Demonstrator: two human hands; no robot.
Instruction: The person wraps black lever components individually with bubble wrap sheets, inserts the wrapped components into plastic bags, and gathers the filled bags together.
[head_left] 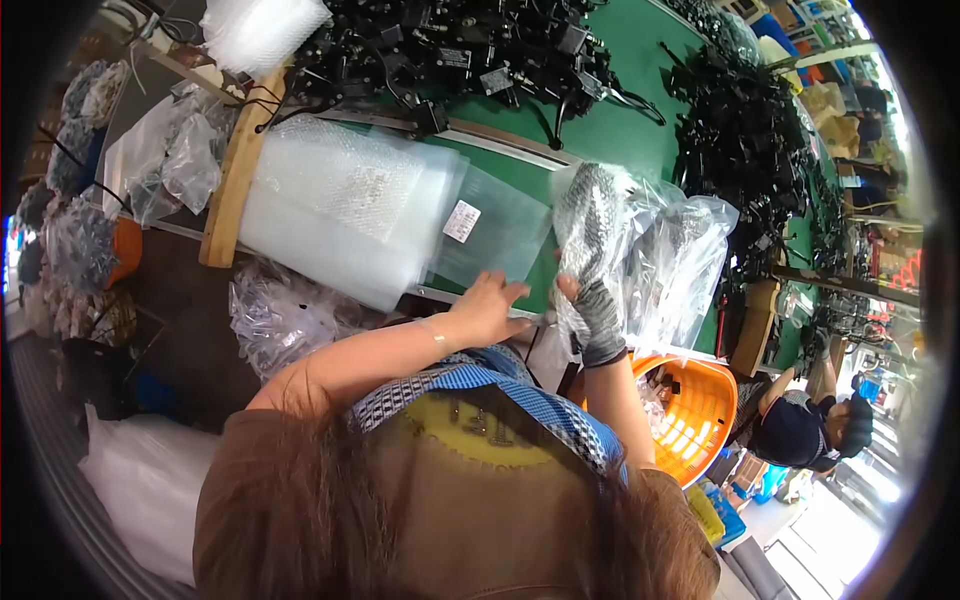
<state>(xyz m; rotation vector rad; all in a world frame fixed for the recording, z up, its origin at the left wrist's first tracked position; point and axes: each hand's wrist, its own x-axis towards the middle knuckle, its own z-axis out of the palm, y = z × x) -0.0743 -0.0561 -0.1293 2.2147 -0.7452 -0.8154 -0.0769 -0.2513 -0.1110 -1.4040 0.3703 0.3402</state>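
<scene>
My left hand (pixel 486 312) is bare, its fingers apart and holding nothing. It hovers by the near edge of a flat clear plastic bag (pixel 505 215) with a white printed label (pixel 461 222). A striped grey glove covers my right hand (pixel 600 318), which is closed on the lower end of a bubble-wrapped bundle (pixel 590 225). Something dark shows through the wrap, but its kind is hidden. Right of the bundle lie clear bags (pixel 685 265) with dark contents. Left of the labelled bag is a stack of bubble-wrap sheets (pixel 345 200).
Black lever assemblies (pixel 450 60) pile up across the green bench (pixel 640 50), with another heap (pixel 745 150) at right. An orange basket (pixel 710 410) stands below the bench edge. A wooden bar (pixel 240 170) borders the sheets. A co-worker (pixel 800 430) is at far right.
</scene>
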